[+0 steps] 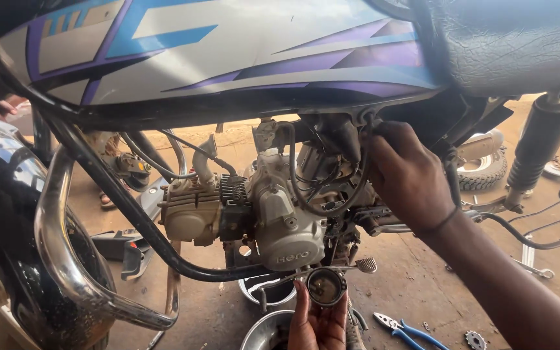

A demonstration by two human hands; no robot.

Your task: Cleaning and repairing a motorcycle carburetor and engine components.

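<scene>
Left hand [317,321], grip closed around a small round metal cup [326,286], holds it just under the motorcycle engine [280,214]. Right hand [408,174] reaches behind the engine among black cables [306,181]; its grip cannot be told. Blue-handled pliers [400,328] lie on the floor [416,285].

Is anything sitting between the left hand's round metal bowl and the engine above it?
Yes: the foot lever crosses just above the round metal bowl held in the left hand, below the engine.
</scene>
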